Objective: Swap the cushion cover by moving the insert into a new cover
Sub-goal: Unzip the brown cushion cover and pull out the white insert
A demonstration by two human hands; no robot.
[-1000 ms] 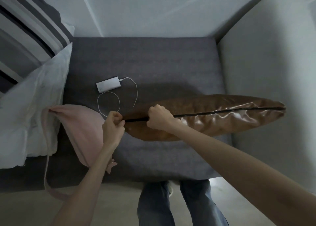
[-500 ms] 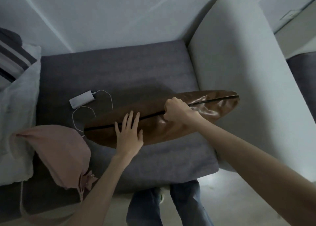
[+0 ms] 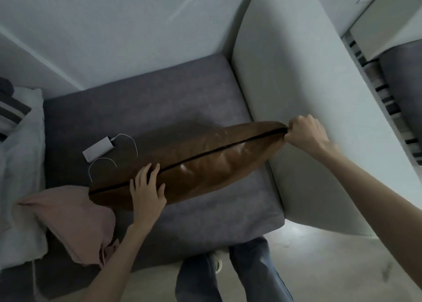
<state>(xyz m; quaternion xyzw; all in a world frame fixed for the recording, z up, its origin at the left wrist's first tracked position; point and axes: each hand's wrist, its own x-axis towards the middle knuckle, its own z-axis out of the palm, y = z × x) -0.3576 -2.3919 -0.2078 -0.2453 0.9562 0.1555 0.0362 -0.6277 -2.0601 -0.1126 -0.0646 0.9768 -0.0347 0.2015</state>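
Fingers of the left hand (image 3: 148, 193) lie spread and nearly straight, pressing flat on the lower left part of the brown leather cushion (image 3: 194, 164), across its dark zipper line (image 3: 228, 148). Fingers of the right hand (image 3: 304, 133) are curled tight, pinching the cushion's far right tip at the end of the zipper; whether they hold the zipper pull itself cannot be told.

Largest in the frame is the pale sofa back (image 3: 114, 27) along the top, with the rounded pale armrest (image 3: 296, 96) running down the right of centre. Between them lies the grey seat cushion (image 3: 159, 110), filling the middle of the frame. On it the brown cushion stands on edge, slanting from lower left to centre right, its right tip against the armrest. At the left edge sits a white pillow (image 3: 20, 164), with a striped cushion (image 3: 11, 110) above it. A pink fabric cover (image 3: 75, 219) lies crumpled at lower left, touching the brown cushion's left end. A white power bank (image 3: 98, 148) with a thin white cable (image 3: 127, 139) rests on the seat just above the left hand.
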